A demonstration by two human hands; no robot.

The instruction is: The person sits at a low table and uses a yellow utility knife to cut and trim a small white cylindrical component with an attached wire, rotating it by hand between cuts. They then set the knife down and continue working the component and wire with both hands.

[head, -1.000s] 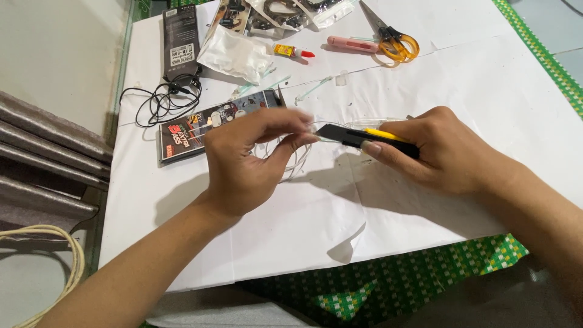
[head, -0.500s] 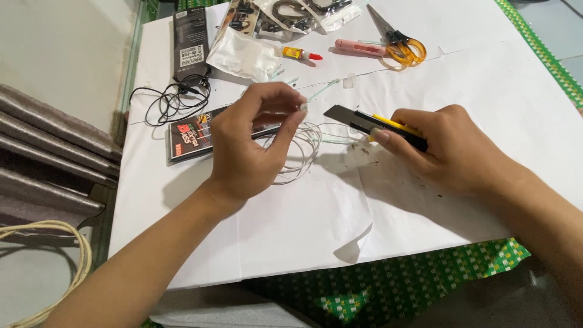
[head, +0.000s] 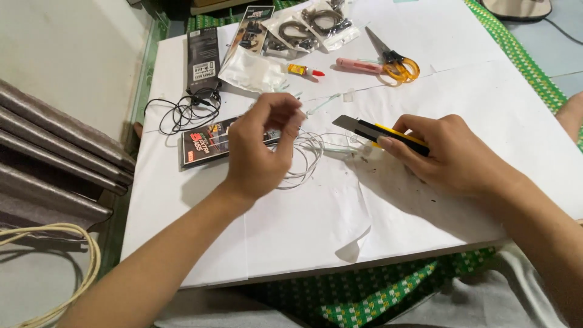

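Far left on the surface: black cable coiled loosely, flat black box just right of it, partly under the left hand. Left hand raised above the box, fingers pinched on a thin white wire; the wire's loops lie on white paper just right of the hand. Right hand rests on the paper, fingers clenched around a black-and-yellow utility knife, blade out, tip pointing left toward the wire loops, near but apart. Back edge: clear bags of parts, small glue tube, scissors with orange handles. Green checked cloth under the board's near edge.
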